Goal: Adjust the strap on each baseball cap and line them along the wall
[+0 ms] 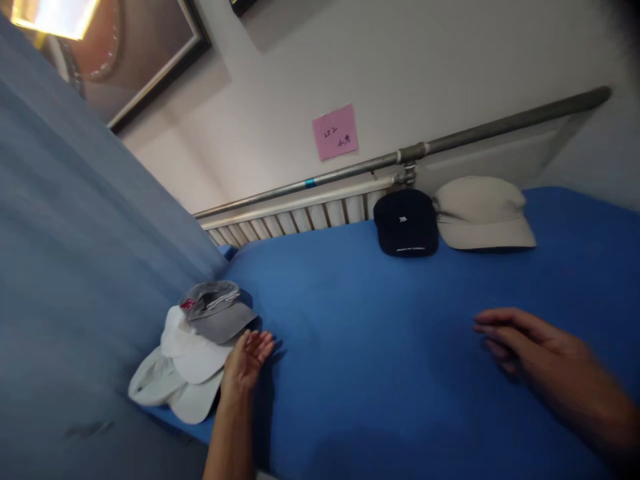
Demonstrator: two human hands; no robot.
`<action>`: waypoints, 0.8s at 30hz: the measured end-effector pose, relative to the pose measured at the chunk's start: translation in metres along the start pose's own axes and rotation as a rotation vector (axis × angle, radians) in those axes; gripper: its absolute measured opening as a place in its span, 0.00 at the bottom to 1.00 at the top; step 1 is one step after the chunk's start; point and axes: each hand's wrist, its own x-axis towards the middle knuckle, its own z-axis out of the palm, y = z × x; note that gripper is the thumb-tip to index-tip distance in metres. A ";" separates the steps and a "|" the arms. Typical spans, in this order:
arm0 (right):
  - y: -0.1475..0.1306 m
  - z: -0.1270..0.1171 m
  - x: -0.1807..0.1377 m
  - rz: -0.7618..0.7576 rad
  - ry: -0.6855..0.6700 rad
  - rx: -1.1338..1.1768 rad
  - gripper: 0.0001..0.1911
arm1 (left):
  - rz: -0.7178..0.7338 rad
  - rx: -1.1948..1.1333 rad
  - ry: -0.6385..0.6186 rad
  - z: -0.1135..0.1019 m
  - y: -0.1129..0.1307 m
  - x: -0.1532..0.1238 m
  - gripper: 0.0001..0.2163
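Note:
My left hand [246,363] is open, fingers stretched out, right beside a pile of caps on the blue surface [350,333]. The pile has a grey cap [217,310] on top of white caps [185,367]. My right hand [520,347] hovers over the blue surface at the right, fingers together and loosely extended, holding nothing. At the far edge lie a dark navy cap [406,222] and a beige cap [483,213], side by side and touching.
A blue curtain [75,233] hangs along the left. Behind the surface run a metal rail [450,143] and a radiator [295,217]. A pink note [335,131] is stuck on the white wall. A framed picture [135,53] hangs upper left.

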 end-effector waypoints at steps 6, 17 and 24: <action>-0.002 0.001 -0.003 0.082 -0.188 -0.035 0.08 | -0.264 0.097 -0.381 0.112 -0.060 -0.035 0.01; 0.015 0.007 0.003 -0.093 -0.303 -0.126 0.06 | -0.523 -0.072 -0.560 0.317 -0.117 -0.030 0.05; 0.016 0.013 -0.012 -0.232 -0.370 -0.273 0.10 | -0.476 -0.188 -0.491 0.358 -0.123 -0.013 0.06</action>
